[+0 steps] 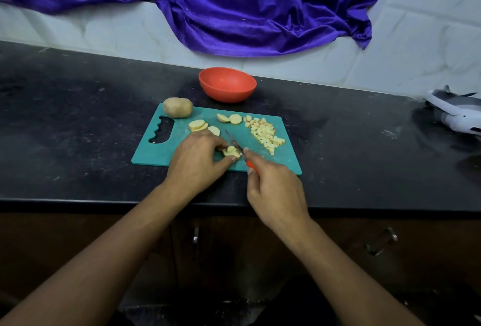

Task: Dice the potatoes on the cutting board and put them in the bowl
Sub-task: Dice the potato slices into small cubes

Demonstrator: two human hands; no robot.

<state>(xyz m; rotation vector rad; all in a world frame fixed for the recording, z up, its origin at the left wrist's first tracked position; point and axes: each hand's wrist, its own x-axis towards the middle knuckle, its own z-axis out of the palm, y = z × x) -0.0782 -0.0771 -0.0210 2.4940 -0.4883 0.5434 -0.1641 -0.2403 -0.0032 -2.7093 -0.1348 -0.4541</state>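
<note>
A teal cutting board (182,143) lies on the black counter. My left hand (197,161) pinches a small stack of potato slices (230,151) near the board's front edge. My right hand (276,190) grips a red-handled knife (234,142), its blade lying against the right side of that stack. A pile of diced potato (264,133) sits on the board's right part. Loose slices (199,125) lie at the middle, two more slices (230,118) behind them. A whole unpeeled potato (178,107) rests at the board's far left corner. The red bowl (227,84) stands behind the board.
A white and grey device (455,113) lies on the counter at the far right. Purple cloth (234,5) hangs down the tiled wall behind the bowl. Cabinet doors with metal handles (382,241) are below the counter's front edge.
</note>
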